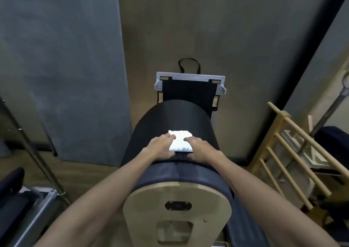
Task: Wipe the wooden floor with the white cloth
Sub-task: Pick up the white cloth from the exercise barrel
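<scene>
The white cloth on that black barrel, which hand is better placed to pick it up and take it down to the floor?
Nearly even. Both hands press the white cloth on the black barrel. I'd lean to the right hand: more bare wooden floor shows on its side, while the left hand faces the grey mat.

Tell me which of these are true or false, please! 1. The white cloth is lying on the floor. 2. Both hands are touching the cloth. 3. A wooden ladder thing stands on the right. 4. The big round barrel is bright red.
1. False. The white cloth lies on top of the dark padded barrel, not on the wooden floor.
2. True. The left hand and the right hand each rest on a side of it.
3. True. The wooden ladder frame stands at the right.
4. False. The barrel is dark, nearly black.
</scene>
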